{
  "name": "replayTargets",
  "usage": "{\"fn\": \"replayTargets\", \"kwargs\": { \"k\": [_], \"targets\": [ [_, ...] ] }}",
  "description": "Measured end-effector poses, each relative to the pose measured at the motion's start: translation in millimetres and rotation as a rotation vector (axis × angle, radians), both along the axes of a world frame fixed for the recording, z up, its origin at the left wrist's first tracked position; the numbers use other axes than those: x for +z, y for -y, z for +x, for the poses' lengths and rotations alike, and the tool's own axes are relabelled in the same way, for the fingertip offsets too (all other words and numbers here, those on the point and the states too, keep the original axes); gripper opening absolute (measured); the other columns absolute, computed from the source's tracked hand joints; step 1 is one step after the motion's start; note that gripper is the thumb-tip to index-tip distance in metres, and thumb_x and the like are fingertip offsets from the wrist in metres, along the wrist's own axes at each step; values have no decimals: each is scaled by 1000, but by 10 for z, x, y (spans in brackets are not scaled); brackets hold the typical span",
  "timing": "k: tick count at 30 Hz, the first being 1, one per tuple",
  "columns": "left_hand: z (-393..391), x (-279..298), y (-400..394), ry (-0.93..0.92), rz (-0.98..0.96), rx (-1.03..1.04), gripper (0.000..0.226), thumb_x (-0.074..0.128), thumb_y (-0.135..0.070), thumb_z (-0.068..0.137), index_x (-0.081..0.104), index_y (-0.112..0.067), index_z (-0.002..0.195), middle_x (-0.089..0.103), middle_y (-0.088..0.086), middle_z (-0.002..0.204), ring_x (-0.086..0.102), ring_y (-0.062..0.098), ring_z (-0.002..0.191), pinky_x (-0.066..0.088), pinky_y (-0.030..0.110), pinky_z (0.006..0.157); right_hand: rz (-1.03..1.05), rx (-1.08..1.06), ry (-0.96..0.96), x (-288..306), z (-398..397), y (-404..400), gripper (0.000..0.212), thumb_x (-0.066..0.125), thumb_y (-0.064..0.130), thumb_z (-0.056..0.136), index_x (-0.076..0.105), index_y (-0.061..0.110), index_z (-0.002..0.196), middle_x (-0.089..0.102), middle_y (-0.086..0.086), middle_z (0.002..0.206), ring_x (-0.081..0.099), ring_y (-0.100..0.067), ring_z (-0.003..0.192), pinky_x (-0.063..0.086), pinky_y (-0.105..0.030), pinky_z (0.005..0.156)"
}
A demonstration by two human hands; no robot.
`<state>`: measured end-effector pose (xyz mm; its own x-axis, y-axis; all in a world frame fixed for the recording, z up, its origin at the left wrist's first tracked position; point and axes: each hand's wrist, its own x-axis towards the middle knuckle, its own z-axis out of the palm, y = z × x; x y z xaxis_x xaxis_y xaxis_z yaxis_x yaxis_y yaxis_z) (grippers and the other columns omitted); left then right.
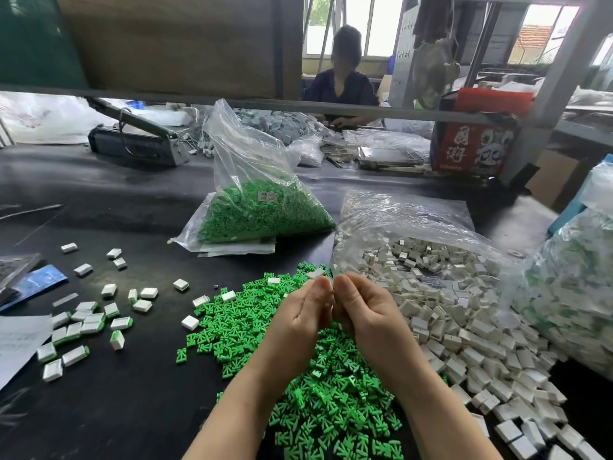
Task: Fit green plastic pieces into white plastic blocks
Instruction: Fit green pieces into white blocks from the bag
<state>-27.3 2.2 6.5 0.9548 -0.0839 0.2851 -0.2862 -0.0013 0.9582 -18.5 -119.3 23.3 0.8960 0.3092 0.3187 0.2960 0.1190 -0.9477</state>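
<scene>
At the centre of the frame the left hand [298, 318] and right hand [365, 313] meet thumb to thumb above the heap of green pieces [298, 360], fingers curled inward. They seem to pinch a small part between them, but it is hidden, so its direction and long axis cannot be told. White blocks [464, 327] spill from a clear bag [414, 220] at right; finished blocks [83, 327] lie scattered at lower left.

Black worktable [109, 200], daylit windows [371, 24], metal shelving [560, 78]
</scene>
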Motion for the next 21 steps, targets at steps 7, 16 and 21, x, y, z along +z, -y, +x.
{"fn": "replayTargets", "kwargs": {
  "k": [7, 16, 21],
  "targets": [
    [-9, 22, -10, -54, -19, -78, 36, 43, -34, 95, 63, -4, 97, 61, 10, 87, 55, 14, 84, 48, 33, 80, 56, -265, 14, -68, 30, 48, 18, 65, 30, 86, 65, 13, 90, 66, 2, 69, 58, -5, 60, 46, -17, 55],
    [-6, -2, 147, 35, 25, 111, 33, 41, -33, 99, 64, -10, 106, 70, 15, 103, 66, 33, 102, 49, 59, 92, 200, -362, 19, -58, -59, -73, 26, 60, -1, 93, 74, 18, 101, 77, 4, 93, 73, -14, 88, 57, -20, 76],
    [2, -12, 169, 99, 35, 268, 29, 40, -31, 98, 63, -13, 97, 70, 6, 92, 68, 25, 89, 52, 55, 83, 319, -288, -46, -72, -115, -190, 30, 60, -6, 90, 71, 15, 108, 76, 4, 100, 72, -13, 96, 55, -17, 80]
  ]
}}
